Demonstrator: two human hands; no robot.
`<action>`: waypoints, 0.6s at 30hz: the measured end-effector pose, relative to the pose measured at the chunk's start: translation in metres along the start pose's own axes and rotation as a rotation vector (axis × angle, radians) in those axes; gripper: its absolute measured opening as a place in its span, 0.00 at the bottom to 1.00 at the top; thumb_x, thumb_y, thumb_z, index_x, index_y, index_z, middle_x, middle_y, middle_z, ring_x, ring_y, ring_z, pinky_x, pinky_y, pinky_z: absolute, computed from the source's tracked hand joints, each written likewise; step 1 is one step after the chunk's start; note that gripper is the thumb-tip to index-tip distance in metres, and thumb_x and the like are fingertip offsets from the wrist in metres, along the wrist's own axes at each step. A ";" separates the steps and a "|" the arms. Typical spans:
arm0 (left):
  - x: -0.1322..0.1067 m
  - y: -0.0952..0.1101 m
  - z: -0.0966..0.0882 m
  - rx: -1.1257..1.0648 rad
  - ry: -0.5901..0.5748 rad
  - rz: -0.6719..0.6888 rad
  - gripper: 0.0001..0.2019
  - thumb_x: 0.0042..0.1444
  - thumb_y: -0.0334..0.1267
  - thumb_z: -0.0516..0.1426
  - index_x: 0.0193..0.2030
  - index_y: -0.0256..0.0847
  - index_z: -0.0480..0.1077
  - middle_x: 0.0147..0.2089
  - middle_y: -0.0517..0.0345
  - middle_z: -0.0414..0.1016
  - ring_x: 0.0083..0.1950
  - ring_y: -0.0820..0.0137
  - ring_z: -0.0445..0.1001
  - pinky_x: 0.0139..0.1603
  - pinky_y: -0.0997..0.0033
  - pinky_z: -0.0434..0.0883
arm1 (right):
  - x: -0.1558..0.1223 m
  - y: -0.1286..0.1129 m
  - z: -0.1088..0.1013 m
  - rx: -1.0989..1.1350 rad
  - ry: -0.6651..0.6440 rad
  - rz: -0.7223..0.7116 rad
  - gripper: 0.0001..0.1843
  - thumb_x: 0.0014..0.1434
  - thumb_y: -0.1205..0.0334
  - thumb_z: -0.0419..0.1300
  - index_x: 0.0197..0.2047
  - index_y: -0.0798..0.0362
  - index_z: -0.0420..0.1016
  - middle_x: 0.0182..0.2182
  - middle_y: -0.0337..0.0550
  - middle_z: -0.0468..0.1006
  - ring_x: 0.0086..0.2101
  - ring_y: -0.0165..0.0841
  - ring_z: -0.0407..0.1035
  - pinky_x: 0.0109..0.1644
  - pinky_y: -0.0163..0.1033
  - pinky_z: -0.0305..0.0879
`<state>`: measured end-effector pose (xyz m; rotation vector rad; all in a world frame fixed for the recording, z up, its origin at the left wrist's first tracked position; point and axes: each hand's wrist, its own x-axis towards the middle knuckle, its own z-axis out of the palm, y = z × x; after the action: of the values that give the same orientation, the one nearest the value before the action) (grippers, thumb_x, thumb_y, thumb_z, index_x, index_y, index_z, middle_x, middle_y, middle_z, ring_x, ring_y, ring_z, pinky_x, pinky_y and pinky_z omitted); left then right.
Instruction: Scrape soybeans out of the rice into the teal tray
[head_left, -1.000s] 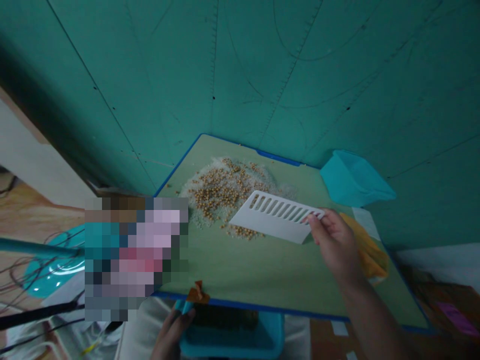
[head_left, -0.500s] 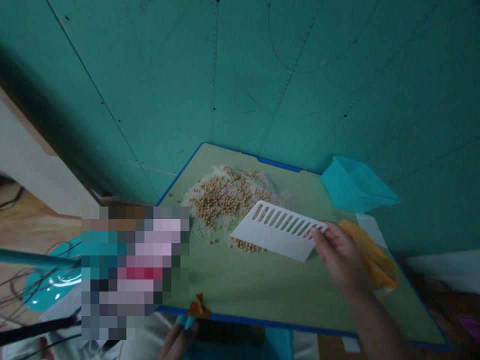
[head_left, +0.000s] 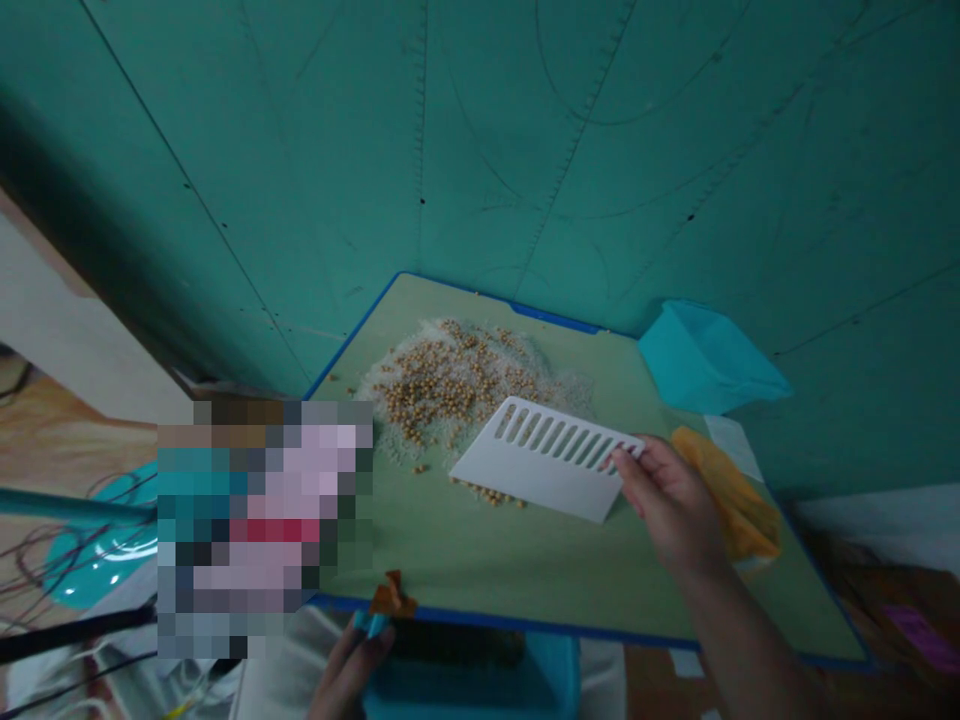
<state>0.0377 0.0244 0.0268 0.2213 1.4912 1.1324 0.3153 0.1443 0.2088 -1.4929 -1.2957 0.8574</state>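
My right hand [head_left: 671, 500] grips the right end of a white slotted scraper [head_left: 544, 458], tilted with its long edge down on a green board with a blue rim [head_left: 480, 555]. A heap of white grains mixed with tan beans [head_left: 457, 380] lies just behind the scraper, and a few beans sit under its front edge. My left hand [head_left: 349, 670] is at the near edge of the board, fingers closed on the corner of a blue bin [head_left: 480, 675] below that edge, beside a scrap of orange tape [head_left: 391, 598].
A light blue scoop-shaped container [head_left: 705, 360] stands at the board's far right corner, with a yellow cloth [head_left: 727, 490] behind my right hand. The board lies on a teal cutting mat [head_left: 480, 150]. A pixelated patch covers the left; a teal lamp base [head_left: 90, 550] and cables lie beyond.
The scraper has been drawn slightly toward me and to the left, pulling a few beans out of the heap. My left hand stays at the bin's corner.
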 end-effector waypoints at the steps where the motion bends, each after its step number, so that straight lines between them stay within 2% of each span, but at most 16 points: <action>1: -0.002 -0.001 0.001 -0.007 0.023 0.011 0.09 0.29 0.45 0.66 0.19 0.51 0.72 0.26 0.57 0.81 0.63 0.41 0.60 0.62 0.49 0.56 | -0.001 0.000 0.000 0.006 -0.002 0.005 0.11 0.54 0.52 0.60 0.31 0.50 0.71 0.20 0.34 0.70 0.17 0.26 0.56 0.19 0.32 0.49; 3: -0.005 -0.001 0.002 -0.010 0.036 -0.029 0.08 0.32 0.44 0.65 0.23 0.50 0.74 0.28 0.55 0.82 0.63 0.42 0.59 0.62 0.47 0.56 | -0.002 0.001 0.001 0.022 -0.004 0.015 0.10 0.54 0.52 0.60 0.31 0.50 0.71 0.20 0.34 0.70 0.17 0.26 0.55 0.19 0.32 0.49; 5: -0.009 -0.002 0.003 -0.017 0.038 -0.061 0.10 0.36 0.45 0.64 0.28 0.48 0.76 0.31 0.53 0.82 0.62 0.42 0.62 0.59 0.46 0.61 | -0.003 0.001 0.001 0.038 -0.003 0.020 0.10 0.53 0.52 0.60 0.30 0.50 0.71 0.20 0.34 0.71 0.16 0.26 0.55 0.19 0.32 0.49; 7: -0.012 -0.002 0.003 -0.027 0.028 -0.072 0.13 0.37 0.46 0.63 0.33 0.47 0.77 0.34 0.53 0.83 0.60 0.42 0.64 0.56 0.48 0.65 | -0.005 0.001 0.002 0.046 -0.005 0.026 0.10 0.52 0.52 0.61 0.30 0.50 0.71 0.20 0.35 0.72 0.16 0.26 0.54 0.19 0.32 0.48; 10: -0.013 -0.002 0.004 -0.035 0.023 -0.078 0.16 0.37 0.46 0.63 0.36 0.48 0.77 0.34 0.54 0.83 0.60 0.43 0.65 0.55 0.50 0.66 | -0.006 0.001 0.002 0.049 -0.019 0.046 0.11 0.52 0.51 0.61 0.30 0.50 0.71 0.21 0.35 0.72 0.16 0.25 0.52 0.19 0.32 0.49; 15: -0.010 0.001 0.003 -0.023 0.046 -0.035 0.10 0.32 0.45 0.66 0.26 0.48 0.77 0.30 0.55 0.82 0.58 0.40 0.66 0.57 0.48 0.64 | -0.007 0.003 0.002 0.066 -0.057 0.107 0.11 0.53 0.52 0.61 0.31 0.51 0.70 0.22 0.34 0.71 0.17 0.24 0.53 0.20 0.30 0.51; 18: -0.012 0.003 0.004 -0.023 0.060 -0.031 0.11 0.29 0.46 0.68 0.23 0.48 0.76 0.30 0.55 0.82 0.57 0.39 0.66 0.55 0.47 0.65 | -0.008 0.004 0.002 0.078 -0.068 0.127 0.12 0.53 0.51 0.61 0.30 0.52 0.70 0.20 0.34 0.69 0.18 0.24 0.57 0.20 0.30 0.53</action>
<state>0.0436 0.0196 0.0375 0.1491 1.5287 1.1388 0.3133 0.1372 0.2033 -1.5078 -1.2120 1.0377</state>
